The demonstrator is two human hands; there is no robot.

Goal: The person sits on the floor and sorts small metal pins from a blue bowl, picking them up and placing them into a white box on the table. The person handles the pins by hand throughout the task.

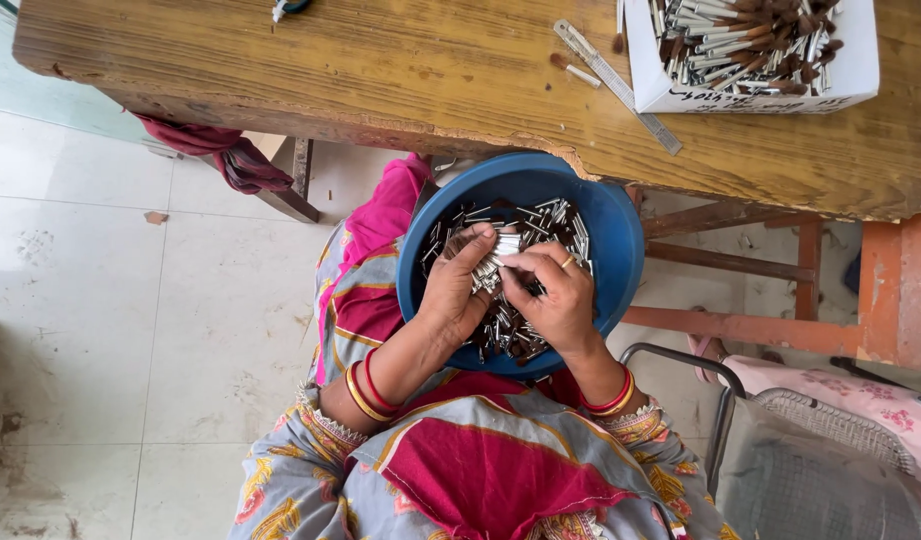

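Sorting metal tubes over the blue basin

My left hand clasps a bundle of tubes level; my right hand pinches their ends, squaring them.

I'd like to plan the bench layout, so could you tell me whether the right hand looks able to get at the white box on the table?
Probably yes: the right hand sits in the blue bowl, and the white box stands just beyond, open-topped with nothing between.
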